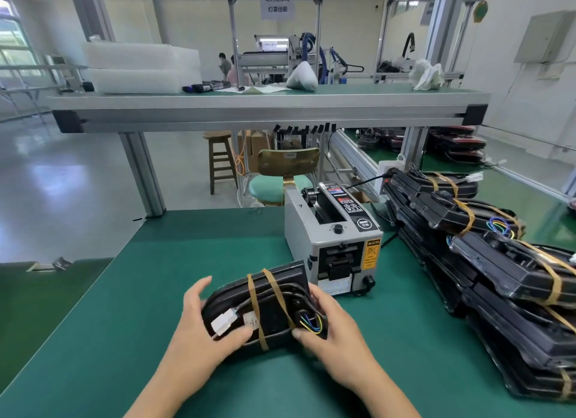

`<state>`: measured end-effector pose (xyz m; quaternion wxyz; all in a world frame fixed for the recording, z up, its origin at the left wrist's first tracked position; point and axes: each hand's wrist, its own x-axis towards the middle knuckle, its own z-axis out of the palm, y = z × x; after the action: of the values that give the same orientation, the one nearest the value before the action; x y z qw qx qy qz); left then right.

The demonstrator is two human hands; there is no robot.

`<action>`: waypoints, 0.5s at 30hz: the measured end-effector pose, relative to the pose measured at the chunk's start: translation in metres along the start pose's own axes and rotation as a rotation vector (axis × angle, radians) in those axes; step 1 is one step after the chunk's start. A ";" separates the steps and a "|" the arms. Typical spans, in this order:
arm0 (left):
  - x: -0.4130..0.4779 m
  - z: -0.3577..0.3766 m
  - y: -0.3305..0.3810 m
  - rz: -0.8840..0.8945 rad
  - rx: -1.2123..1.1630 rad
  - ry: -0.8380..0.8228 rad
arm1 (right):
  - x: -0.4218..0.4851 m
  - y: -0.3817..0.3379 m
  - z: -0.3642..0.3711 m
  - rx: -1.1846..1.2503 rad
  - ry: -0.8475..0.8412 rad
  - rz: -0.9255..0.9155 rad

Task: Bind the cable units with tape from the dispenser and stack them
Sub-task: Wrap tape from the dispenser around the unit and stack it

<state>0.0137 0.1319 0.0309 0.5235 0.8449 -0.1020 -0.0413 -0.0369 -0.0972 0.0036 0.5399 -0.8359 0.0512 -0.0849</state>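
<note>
My left hand grips the left end of the unit, thumb just below its white plug. My right hand grips the right end, thumb by the coloured wires. My fingers behind the unit are hidden. Two tan tape bands cross its middle. It tilts low over the counter, and I cannot tell if it touches. The dispenser stands just behind. On the right is a stack of taped units, cut off by the edge. Far off are cloudy trays whose contents are unclear.
</note>
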 end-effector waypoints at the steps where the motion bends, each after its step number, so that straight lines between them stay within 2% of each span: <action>1: 0.000 -0.002 -0.006 -0.038 -0.020 -0.032 | 0.001 0.001 0.002 0.019 0.006 0.005; 3: 0.002 -0.007 -0.014 -0.084 -0.054 -0.030 | 0.003 0.002 0.007 0.048 0.024 0.015; 7: 0.014 -0.020 -0.019 -0.122 -0.183 0.104 | 0.016 -0.014 0.023 0.021 0.074 -0.020; 10: 0.030 -0.034 -0.018 -0.079 -0.265 0.175 | 0.033 -0.031 0.037 -0.020 0.098 -0.070; 15: 0.070 -0.057 -0.017 -0.018 -0.274 0.301 | 0.072 -0.056 0.066 -0.074 0.116 -0.112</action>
<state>0.0946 0.1739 0.0443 0.6424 0.7633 -0.0082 0.0674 0.0459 -0.0281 0.0342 0.4992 -0.8505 0.0385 -0.1613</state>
